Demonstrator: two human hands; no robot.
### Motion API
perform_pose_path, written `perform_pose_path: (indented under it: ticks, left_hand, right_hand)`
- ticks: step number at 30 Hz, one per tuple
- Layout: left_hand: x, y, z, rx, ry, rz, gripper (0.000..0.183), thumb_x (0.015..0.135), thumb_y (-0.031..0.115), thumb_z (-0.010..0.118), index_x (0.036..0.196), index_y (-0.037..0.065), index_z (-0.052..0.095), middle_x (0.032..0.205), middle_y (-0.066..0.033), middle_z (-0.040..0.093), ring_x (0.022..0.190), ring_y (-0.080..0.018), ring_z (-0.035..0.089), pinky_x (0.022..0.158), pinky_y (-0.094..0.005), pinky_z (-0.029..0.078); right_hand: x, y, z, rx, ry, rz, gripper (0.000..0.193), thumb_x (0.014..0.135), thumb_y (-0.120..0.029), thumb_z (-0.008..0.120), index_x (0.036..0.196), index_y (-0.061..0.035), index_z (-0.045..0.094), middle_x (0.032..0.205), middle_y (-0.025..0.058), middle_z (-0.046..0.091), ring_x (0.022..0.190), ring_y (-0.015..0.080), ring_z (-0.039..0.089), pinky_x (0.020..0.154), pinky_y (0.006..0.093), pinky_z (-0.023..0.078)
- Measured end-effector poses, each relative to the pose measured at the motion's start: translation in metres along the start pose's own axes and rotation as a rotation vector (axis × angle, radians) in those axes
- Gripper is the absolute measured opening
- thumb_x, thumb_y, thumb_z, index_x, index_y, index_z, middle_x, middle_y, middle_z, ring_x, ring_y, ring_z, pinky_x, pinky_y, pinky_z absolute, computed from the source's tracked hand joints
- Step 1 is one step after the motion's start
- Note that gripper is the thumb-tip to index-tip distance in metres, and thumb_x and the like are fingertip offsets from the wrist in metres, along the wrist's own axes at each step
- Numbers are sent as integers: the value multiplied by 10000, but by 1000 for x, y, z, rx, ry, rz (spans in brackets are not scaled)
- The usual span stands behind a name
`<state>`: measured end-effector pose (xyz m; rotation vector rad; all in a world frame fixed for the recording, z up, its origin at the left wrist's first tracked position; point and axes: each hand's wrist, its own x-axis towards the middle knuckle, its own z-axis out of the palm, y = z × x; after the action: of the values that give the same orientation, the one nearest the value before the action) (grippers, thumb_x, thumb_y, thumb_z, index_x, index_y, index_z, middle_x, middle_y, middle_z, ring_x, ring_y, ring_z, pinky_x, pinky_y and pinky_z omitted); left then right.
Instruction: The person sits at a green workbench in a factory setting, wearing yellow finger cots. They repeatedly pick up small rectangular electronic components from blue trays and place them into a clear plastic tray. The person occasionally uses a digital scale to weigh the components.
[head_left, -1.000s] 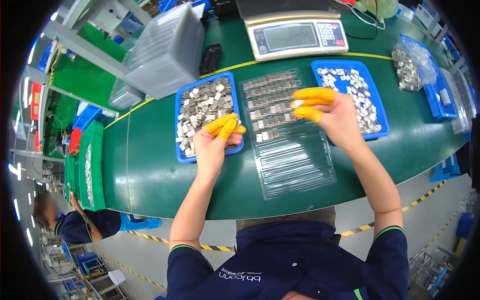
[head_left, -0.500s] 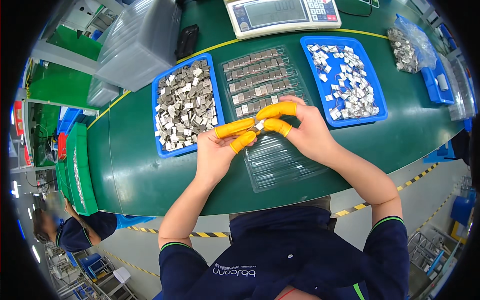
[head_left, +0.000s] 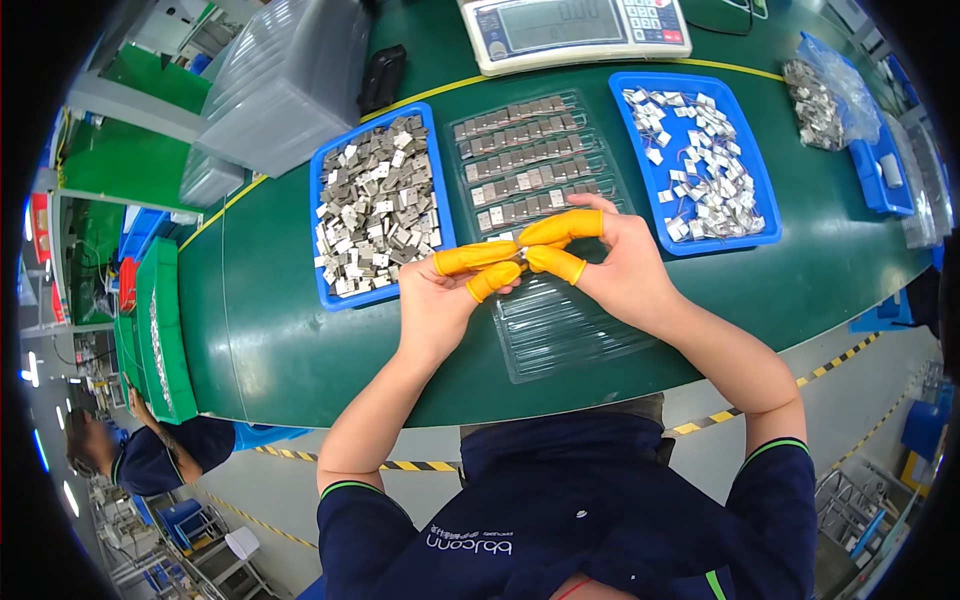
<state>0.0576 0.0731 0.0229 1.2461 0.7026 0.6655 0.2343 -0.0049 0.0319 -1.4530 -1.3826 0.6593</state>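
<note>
My left hand (head_left: pixel 432 300) and right hand (head_left: pixel 625 262) meet over a clear ribbed plastic tray (head_left: pixel 565 335), yellow covers on the thumb and forefinger of each. Both are closed in a pinch on a small connector (head_left: pixel 522 254), mostly hidden between the fingertips. Beyond them, rows of grey and white connectors (head_left: pixel 525 157) with wires lie in the tray's slots. To the left stands a blue tray (head_left: pixel 440 175) heaped with grey metal connector shells (head_left: pixel 375 200). A second blue tray (head_left: pixel 766 195), on the right, holds white connectors (head_left: pixel 712 195) with short wires.
A digital scale (head_left: pixel 575 35) sits at the back of the green table (head_left: pixel 270 330). Stacked clear trays (head_left: pixel 280 90) and a black object (head_left: pixel 382 78) stand back left. Bagged parts (head_left: pixel 815 105) lie far right. A co-worker (head_left: pixel 165 455) is at the far left beside a green bin (head_left: pixel 165 340).
The fingertips of both hands have closed in around the connector, so less of its white part shows. The whole view has shifted slightly; both hands stay over the clear tray.
</note>
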Motion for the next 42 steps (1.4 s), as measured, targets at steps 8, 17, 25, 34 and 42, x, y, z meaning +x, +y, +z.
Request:
perform_pose_path:
  ticks: [8,17,25,34,42]
  left_hand:
    - [-4,7,-8,0,-186,43,194,755,-19,664,945,-53,651,839,-141,662,702,-173,642,664,-267,537]
    - [-5,5,-1,-46,-178,48,164,707,-19,697,862,-60,662,806,-166,653,633,-206,641,592,-287,533]
    - [-2,2,4,52,-23,216,245,792,17,643,1025,-53,615,875,-141,653,774,-194,640,713,-293,526]
    - [27,13,-50,336,393,359,213,854,56,581,1030,-60,609,924,-123,653,858,-152,617,787,-254,477]
    - [26,23,-61,810,563,401,198,724,102,704,900,14,683,885,-109,663,810,-190,610,750,-288,458]
  right_hand:
    - [7,-4,-16,453,-357,375,240,688,-81,748,913,-24,687,830,37,665,763,69,584,724,214,465]
    - [4,1,-11,657,-369,464,184,688,-43,747,853,4,680,792,46,652,727,95,596,697,218,475]
    - [5,-4,-3,149,-14,27,160,701,-78,729,855,-48,697,768,41,606,662,107,527,604,215,427]
    - [10,15,-12,-734,51,-456,93,602,-163,713,668,-107,680,706,14,568,721,150,548,664,292,412]
    - [14,28,-11,-748,10,-479,93,610,-145,691,689,-95,686,737,23,595,751,165,548,713,310,409]
